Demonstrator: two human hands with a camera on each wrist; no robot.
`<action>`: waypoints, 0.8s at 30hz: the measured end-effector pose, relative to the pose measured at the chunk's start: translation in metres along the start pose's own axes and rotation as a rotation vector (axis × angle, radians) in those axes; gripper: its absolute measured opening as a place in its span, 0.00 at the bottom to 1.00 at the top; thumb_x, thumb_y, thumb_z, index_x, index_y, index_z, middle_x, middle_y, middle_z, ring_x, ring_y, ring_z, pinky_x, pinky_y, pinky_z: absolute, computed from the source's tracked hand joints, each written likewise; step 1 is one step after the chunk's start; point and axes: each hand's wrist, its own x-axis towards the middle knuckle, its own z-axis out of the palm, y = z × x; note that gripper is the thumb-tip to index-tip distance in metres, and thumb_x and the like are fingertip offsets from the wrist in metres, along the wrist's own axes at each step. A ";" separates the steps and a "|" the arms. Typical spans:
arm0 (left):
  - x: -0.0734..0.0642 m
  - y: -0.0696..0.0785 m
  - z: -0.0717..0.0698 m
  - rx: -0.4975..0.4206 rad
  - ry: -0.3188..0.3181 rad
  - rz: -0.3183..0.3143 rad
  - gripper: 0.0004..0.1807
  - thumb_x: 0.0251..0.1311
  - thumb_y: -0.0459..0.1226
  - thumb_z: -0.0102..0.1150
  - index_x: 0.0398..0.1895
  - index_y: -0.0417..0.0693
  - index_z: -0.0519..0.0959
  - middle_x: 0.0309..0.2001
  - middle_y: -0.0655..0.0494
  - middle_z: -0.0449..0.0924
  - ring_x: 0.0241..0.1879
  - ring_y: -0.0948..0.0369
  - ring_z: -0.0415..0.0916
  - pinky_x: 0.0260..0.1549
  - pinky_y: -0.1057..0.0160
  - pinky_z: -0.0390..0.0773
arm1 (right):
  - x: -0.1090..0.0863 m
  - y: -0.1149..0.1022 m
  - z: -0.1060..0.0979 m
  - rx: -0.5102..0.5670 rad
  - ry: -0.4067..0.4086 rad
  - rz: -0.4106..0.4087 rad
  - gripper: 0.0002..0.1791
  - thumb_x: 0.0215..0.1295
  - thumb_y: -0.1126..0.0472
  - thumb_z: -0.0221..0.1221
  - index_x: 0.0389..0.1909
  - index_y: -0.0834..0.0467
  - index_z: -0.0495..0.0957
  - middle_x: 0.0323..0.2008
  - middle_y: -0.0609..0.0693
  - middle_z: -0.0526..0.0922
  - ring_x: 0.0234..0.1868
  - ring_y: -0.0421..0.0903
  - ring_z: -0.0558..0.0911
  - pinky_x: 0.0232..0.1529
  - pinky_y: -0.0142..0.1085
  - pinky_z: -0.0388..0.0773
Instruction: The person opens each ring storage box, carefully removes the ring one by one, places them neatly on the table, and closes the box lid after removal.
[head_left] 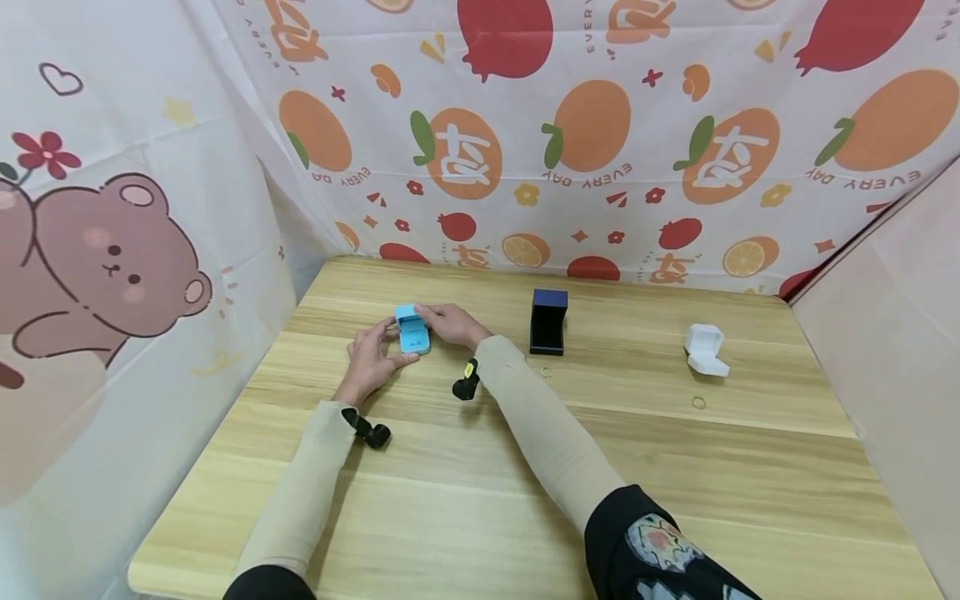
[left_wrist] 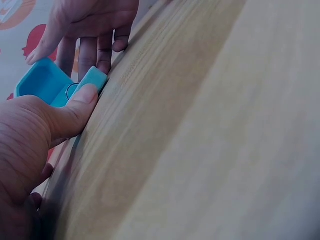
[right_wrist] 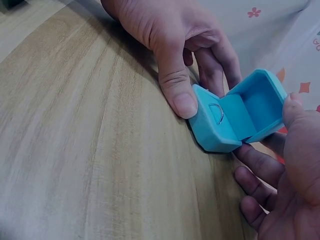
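A light blue ring box (head_left: 413, 332) stands with its lid raised on the table, and a thin silver ring (right_wrist: 218, 114) sits upright in its cushion. My left hand (head_left: 369, 362) holds the box's base, its thumb (left_wrist: 85, 95) against the front edge and its fingers reaching behind. On the other side, my right hand (head_left: 453, 324) grips the lid, the thumb (right_wrist: 294, 107) on the lid's edge and fingers behind the box. Part of those fingers is hidden by the box.
A dark blue ring box (head_left: 548, 323) stands open right of my hands, with a ring (head_left: 546, 372) before it. Farther right are an open white ring box (head_left: 705, 350) and another ring (head_left: 699, 402). A printed cloth (head_left: 517, 200) hangs along the table's back edge.
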 end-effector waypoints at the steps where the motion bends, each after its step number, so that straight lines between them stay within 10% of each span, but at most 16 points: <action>1: 0.000 0.000 0.000 -0.001 0.002 -0.001 0.47 0.56 0.43 0.75 0.77 0.46 0.62 0.64 0.39 0.79 0.67 0.41 0.58 0.62 0.41 0.47 | 0.000 0.000 0.000 0.000 -0.002 -0.004 0.35 0.77 0.32 0.39 0.74 0.47 0.67 0.75 0.51 0.70 0.78 0.51 0.65 0.78 0.48 0.60; 24: -0.002 0.001 0.001 -0.012 -0.002 -0.015 0.47 0.57 0.42 0.74 0.78 0.46 0.60 0.66 0.38 0.77 0.68 0.42 0.57 0.67 0.39 0.45 | -0.006 0.001 0.005 -0.021 0.124 -0.043 0.29 0.82 0.44 0.39 0.70 0.58 0.70 0.65 0.56 0.77 0.69 0.53 0.74 0.71 0.48 0.70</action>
